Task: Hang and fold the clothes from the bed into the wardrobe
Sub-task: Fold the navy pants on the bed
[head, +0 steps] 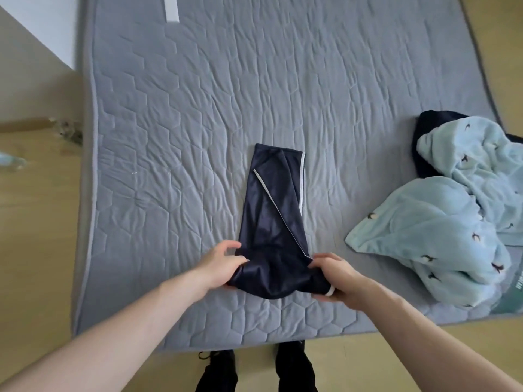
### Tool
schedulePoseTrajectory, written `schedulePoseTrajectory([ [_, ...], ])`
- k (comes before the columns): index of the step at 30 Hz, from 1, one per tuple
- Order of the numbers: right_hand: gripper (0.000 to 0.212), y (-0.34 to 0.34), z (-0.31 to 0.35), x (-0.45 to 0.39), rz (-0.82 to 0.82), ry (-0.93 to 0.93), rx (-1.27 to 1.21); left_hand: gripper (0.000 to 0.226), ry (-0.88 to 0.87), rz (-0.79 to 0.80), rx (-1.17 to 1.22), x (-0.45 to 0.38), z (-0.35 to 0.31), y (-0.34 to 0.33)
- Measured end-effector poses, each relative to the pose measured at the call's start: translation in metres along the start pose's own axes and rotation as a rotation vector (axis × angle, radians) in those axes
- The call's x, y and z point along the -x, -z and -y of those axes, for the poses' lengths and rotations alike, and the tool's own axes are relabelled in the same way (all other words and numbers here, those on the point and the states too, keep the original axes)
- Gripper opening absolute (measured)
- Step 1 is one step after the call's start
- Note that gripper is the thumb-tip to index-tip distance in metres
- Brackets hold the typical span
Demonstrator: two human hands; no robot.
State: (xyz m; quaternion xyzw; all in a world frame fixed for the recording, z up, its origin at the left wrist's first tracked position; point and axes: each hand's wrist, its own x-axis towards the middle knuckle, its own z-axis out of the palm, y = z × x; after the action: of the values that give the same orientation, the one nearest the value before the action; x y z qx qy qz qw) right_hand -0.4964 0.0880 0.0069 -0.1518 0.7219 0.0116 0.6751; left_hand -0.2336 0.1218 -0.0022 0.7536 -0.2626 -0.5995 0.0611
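On bed (198, 123), navy trousers (271, 199) near end pinched between both hands' grip.

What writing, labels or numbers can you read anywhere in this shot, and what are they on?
No text here can be read.
Pale lettering runs along a teal item under the light blue fleece at the right edge: too small and blurred to read.
The navy trousers on the grey mattress show only white piping, no label.

Head view, steep downward onto bed (198, 108), near.
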Motion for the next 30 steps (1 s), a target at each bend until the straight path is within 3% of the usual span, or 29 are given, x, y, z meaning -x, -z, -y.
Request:
schedulePoseTrajectory([
  [2,0.021,0.010,0.035,-0.007,0.037,-0.004,-0.047,0.010,-0.015,0.006,0.166,-0.009,-0.032,0.011],
  [5,0.013,0.019,0.084,-0.016,0.035,0.049,-0.197,0.021,0.010,0.073,0.378,-0.022,-0.081,0.022],
  [10,0.037,0.021,0.146,-0.039,0.006,0.274,-0.373,0.032,-0.092,0.023,0.515,-0.062,-0.138,0.032],
  [13,0.046,0.013,0.156,-0.058,-0.110,0.360,-0.284,0.034,-0.150,-0.094,0.423,-0.094,-0.149,0.028],
  [16,0.067,-0.003,0.126,-0.080,-0.339,0.364,-0.042,0.059,-0.117,-0.250,0.112,-0.126,-0.129,0.017],
  [18,0.079,-0.014,0.086,-0.093,-0.459,0.292,0.040,0.072,-0.048,-0.248,-0.058,-0.139,-0.105,0.007],
  [20,0.092,-0.022,0.045,-0.104,-0.537,0.157,0.029,0.079,0.024,-0.192,-0.075,-0.150,-0.081,-0.003],
  [23,0.099,-0.033,0.002,-0.117,-0.385,-0.057,-0.215,0.087,0.110,-0.090,-0.052,-0.163,-0.054,-0.022],
  [26,0.079,-0.042,-0.007,-0.128,-0.139,-0.052,-0.387,0.088,0.150,-0.050,-0.092,-0.168,-0.041,-0.042],
  [30,0.054,-0.046,0.004,-0.147,-0.166,0.008,-0.564,0.057,0.140,-0.045,-0.127,-0.166,-0.029,-0.071],
])
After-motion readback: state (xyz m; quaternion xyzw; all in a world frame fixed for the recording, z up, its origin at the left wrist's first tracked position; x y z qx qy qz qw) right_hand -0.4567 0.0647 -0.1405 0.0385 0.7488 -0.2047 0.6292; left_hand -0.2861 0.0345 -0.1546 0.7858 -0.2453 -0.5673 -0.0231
